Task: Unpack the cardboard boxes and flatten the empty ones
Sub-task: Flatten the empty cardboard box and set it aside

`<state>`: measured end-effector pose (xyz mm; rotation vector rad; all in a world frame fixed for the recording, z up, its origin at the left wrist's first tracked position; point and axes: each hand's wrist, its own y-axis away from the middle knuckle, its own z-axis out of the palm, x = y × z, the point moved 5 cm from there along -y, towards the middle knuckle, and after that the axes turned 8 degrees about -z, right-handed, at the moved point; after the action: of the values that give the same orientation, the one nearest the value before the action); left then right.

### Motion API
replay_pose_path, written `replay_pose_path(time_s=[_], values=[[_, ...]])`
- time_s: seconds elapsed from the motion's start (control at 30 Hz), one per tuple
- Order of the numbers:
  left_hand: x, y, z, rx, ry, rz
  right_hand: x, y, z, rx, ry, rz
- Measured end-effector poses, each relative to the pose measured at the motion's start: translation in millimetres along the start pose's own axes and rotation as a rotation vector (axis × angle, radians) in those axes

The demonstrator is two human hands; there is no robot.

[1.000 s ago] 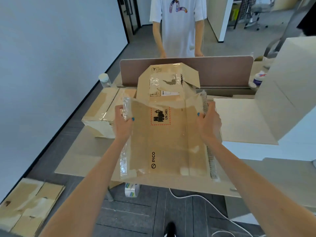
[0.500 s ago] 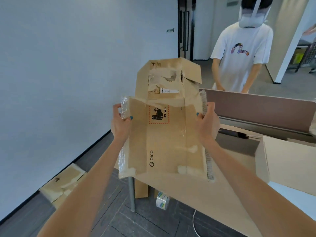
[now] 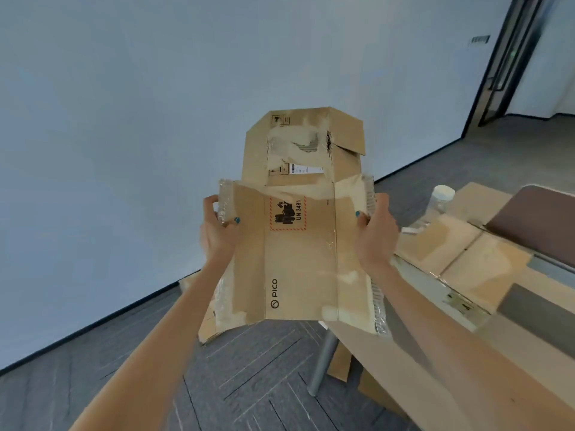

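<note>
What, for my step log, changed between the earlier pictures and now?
The person turned left, swinging the flattened box away from above the table to in front of the wall. The person in the white shirt left the view. The left hand and right hand grip the same side edges; nothing was released.

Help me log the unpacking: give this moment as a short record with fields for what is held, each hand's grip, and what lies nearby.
held item: flattened brown cardboard box, printed PICO, with a UN 3481 label
position: upright in the air, beside the table, not resting on it
left hand: grips the left edge, thumb on the front
right hand: grips the right edge, thumb on the front
nearby: light wooden table bearing another taped brown cardboard box and a clear plastic bottle with a white cap
</note>
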<state>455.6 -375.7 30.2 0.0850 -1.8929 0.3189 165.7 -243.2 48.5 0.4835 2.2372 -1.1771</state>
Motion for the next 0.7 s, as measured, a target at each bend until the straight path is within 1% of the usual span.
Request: replay_pose_path(time_s=[0.13,0.27,0.57,0.7], values=[[-60,-81,-27,0.070,-0.034,-0.062,-27,-7,118,-0.099,-0.049,-0.019],[-116,-143,-42,0.118,-0.087,-0.097,-40,-6,217,-0.170,-0.068,-0.037],[-245,-223,-56,0.202,-0.135,-0.232,-41,11,396,-0.360,-0.052,-0.087],[-309,-263,-46,0.238,-0.181,-0.289,-24,20,478,-0.438,-0.072,-0.071]])
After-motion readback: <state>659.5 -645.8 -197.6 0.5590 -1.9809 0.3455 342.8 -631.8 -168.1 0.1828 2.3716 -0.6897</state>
